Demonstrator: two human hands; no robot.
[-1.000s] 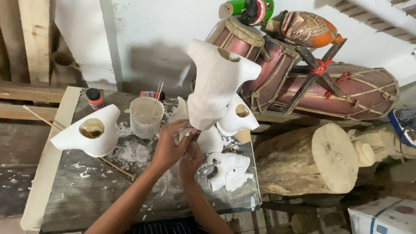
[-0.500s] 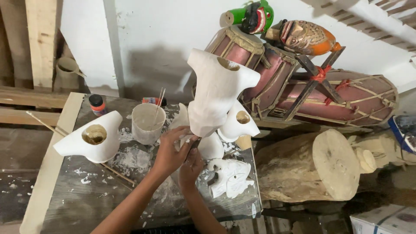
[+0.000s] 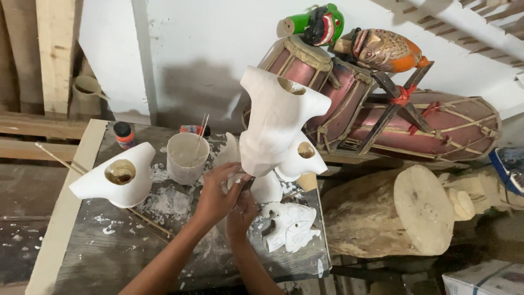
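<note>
I see my left hand and right hand both closed round the base of the white carved torso, held upright over the table, beside the plastic cup.

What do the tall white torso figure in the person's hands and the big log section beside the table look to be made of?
White torso figure: probably carved wood under a matte white primer; smooth and chalky, with a hollow neck opening showing a tan interior. The left hand and right hand grip its base. Log section: raw, unfinished wood with a pale cut end and rough sides.
</note>
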